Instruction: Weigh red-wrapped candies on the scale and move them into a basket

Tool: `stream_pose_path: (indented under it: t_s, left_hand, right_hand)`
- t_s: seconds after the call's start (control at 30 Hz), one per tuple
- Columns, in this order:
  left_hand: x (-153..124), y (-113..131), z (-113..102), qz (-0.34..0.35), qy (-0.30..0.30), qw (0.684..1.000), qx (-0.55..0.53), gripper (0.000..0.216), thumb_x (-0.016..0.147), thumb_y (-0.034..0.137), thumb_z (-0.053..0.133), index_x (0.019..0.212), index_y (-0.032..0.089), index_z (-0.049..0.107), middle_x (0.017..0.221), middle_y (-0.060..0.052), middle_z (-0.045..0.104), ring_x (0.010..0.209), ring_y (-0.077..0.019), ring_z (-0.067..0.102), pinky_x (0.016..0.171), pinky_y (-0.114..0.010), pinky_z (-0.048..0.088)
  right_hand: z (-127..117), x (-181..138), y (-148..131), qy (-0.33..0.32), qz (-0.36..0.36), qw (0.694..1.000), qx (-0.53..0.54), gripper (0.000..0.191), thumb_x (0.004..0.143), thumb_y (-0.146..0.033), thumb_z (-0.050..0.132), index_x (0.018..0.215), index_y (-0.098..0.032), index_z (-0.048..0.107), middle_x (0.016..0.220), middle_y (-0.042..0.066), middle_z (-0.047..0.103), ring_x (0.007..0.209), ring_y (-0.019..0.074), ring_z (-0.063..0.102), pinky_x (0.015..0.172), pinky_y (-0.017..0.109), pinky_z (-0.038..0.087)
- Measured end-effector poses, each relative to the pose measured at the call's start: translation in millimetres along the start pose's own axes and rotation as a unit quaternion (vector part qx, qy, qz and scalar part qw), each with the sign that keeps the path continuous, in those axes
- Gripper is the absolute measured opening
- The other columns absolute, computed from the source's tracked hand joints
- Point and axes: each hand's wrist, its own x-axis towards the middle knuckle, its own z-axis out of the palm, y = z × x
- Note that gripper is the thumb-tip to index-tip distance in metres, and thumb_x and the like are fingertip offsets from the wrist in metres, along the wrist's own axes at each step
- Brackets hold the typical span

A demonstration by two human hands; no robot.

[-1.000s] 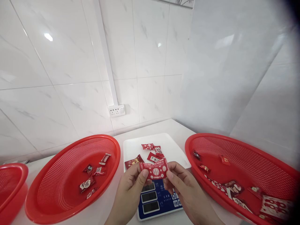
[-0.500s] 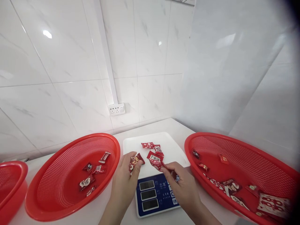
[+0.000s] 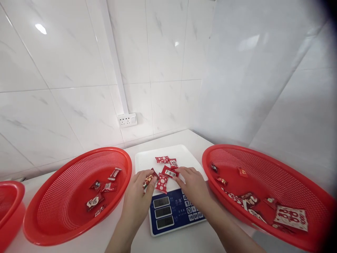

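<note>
My left hand [image 3: 139, 191] is closed on a dark red wrapped candy [image 3: 150, 178], held between thumb and fingers over the left side of the scale's white pan [image 3: 146, 158]. My right hand [image 3: 193, 182] has its thumb and fingertips around the right end of a red wrapped candy with a white label [image 3: 169, 172]. Between the hands, a red candy with white dots [image 3: 162, 183] lies near the pan's front edge. Farther back on the pan are another dotted candy [image 3: 162, 159] and a red and white candy [image 3: 173, 163]. The scale's blue panel [image 3: 178, 211] shows below, partly covered by my right hand.
A red perforated basket [image 3: 65, 168] holding several wrapped candies stands at left, with another red basket [image 3: 12, 200] at the left edge. At right, a red basket [image 3: 229, 151] holds several candies and packets. Behind the table is a tiled wall with a socket [image 3: 127, 120].
My right hand has let go of the dotted candy, now lying on the pan, and has moved to the white-labelled one. My left hand keeps its candy. The view has shifted slightly.
</note>
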Motion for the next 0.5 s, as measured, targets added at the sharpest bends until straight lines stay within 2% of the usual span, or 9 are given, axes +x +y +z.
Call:
stream_pose_path:
  t_s: [0.13, 0.27, 0.4, 0.5]
  left_hand:
    - [-1, 0, 2, 0.011, -0.012, 1.0, 0.005, 0.025, 0.089, 0.039, 0.044, 0.1, 0.024, 0.061, 0.1, -0.005, 0.067, 0.086, -0.0207, 0.062, 0.067, -0.032, 0.051]
    - [-2, 1, 2, 0.01, -0.023, 1.0, 0.001, 0.025, 0.089, 0.037, 0.044, 0.1, 0.023, 0.061, 0.101, -0.005, 0.067, 0.086, -0.0206, 0.062, 0.069, -0.033, 0.052]
    - [-2, 1, 3, 0.001, -0.035, 0.999, -0.008, 0.026, 0.088, 0.037, 0.044, 0.102, 0.024, 0.061, 0.104, -0.006, 0.066, 0.088, -0.0212, 0.062, 0.074, -0.036, 0.051]
    - [-3, 3, 3, -0.009, -0.041, 0.998, -0.038, 0.027, 0.087, 0.039, 0.045, 0.104, 0.023, 0.061, 0.104, -0.007, 0.066, 0.091, -0.0226, 0.061, 0.076, -0.037, 0.05]
  right_hand:
    - [-4, 13, 2, -0.062, 0.042, 0.995, -0.071, 0.018, 0.088, -0.031, 0.052, 0.093, -0.02, 0.065, 0.093, 0.007, 0.071, 0.089, 0.0267, 0.058, 0.073, 0.036, 0.039]
    - [0, 17, -2, -0.072, 0.053, 0.994, -0.065, 0.015, 0.085, -0.03, 0.056, 0.092, -0.02, 0.064, 0.091, 0.007, 0.07, 0.089, 0.0264, 0.058, 0.073, 0.035, 0.039]
    - [1, 16, -1, -0.055, 0.075, 0.995, 0.033, 0.011, 0.083, -0.02, 0.054, 0.091, -0.02, 0.062, 0.093, 0.006, 0.069, 0.088, 0.0238, 0.059, 0.074, 0.034, 0.043]
    - [-5, 11, -3, 0.012, 0.074, 0.988, 0.137, 0.015, 0.083, -0.016, 0.049, 0.092, -0.021, 0.061, 0.09, 0.004, 0.068, 0.083, 0.0206, 0.061, 0.071, 0.033, 0.048]
